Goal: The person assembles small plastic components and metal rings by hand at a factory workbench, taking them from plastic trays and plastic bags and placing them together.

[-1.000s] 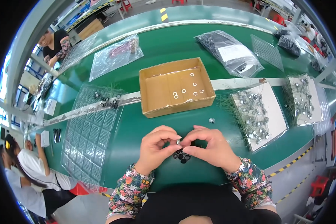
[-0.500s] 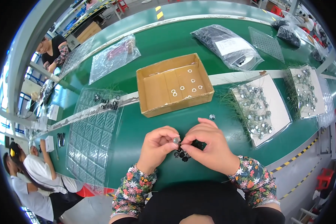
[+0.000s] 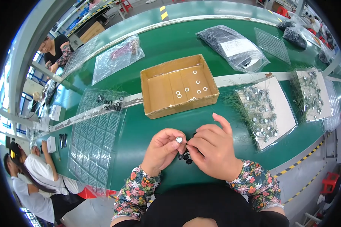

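Note:
Between the thumb and fingers of my left hand [image 3: 161, 153] is a small round part [image 3: 179, 139] with a shiny silver face turned up. My right hand [image 3: 218, 153] meets it from the right, thumb and forefinger pinched together at its edge. What those right fingertips grip, if anything, is too small to make out; another finger of that hand sticks up. Just under the fingertips, a little heap of black round parts [image 3: 186, 157] lies on the green tabletop [image 3: 132, 138], partly covered by my hands.
Beyond my hands stands a cardboard box [image 3: 151, 110] with several white rings. A clear plastic tray [image 3: 93, 140] with black parts is at left. On the right, two pale boards [image 3: 286, 109] carry silver-faced parts with thin wires. Bagged parts [image 3: 231, 47] lie farther back; co-workers sit at left.
My right hand has turned, its fingers drawing together and one finger rising higher. The silver face in my left hand now tilts up more brightly. A small silver part beyond my hands is now hidden.

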### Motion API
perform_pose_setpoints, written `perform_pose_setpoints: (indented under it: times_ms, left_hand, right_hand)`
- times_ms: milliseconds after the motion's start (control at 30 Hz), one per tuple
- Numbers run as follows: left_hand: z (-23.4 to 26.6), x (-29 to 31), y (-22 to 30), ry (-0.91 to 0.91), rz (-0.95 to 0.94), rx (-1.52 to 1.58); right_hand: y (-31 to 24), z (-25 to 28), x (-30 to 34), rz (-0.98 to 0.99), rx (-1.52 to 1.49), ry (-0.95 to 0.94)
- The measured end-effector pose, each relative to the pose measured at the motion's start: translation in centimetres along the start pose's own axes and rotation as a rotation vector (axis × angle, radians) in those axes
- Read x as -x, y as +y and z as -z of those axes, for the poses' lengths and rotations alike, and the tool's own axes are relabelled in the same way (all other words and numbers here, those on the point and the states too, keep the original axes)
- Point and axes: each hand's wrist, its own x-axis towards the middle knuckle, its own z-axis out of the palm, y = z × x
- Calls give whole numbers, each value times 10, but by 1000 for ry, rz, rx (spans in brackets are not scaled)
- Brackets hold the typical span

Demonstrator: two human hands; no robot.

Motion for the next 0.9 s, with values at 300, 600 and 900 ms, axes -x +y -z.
perform_pose_setpoints:
  times_ms: [300, 600, 900]
  left_hand:
    - [-1, 1, -1, 13, -32, 10]
    - [-7, 0, 0, 53, -118, -160]
    - [-12, 1, 1, 116, -118, -243]
  right_hand:
    - [-2, 1, 0, 53, 58, 3]
    - [-4, 1, 1, 102, 156, -5]
    - [-5, -2, 1, 95, 173, -30]
